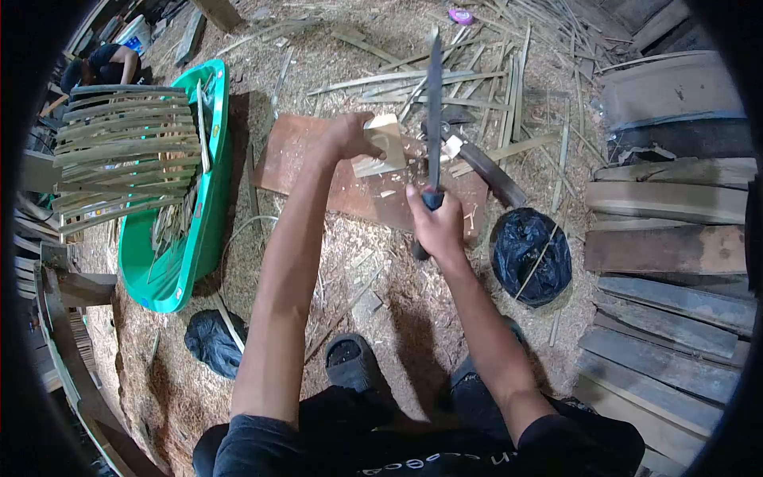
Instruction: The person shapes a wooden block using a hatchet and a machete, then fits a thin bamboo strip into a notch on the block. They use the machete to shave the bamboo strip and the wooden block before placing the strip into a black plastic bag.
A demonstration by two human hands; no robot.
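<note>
My right hand (pixel 439 225) is wrapped round the dark handle of a machete (pixel 435 111), whose long blade points up and away from me. My left hand (pixel 354 137) grips the left edge of a pale, flat wood block (pixel 383 161); part of its fingers is hidden. The block stands over a reddish-brown board (pixel 298 147) on the ground, just left of the blade. Wood chips lie on the board. Beside the machete, a dark curved piece (pixel 493 173) rests across the board's right end.
A green plastic tub (pixel 208 199) with bundled wood strips (pixel 127 151) stands left. Black plastic bags (pixel 531 262) lie on both sides of my feet. Stacked planks (pixel 668 246) line the right. Loose strips (pixel 509 103) cover the shavings ahead. Another person (pixel 107 65) crouches far left.
</note>
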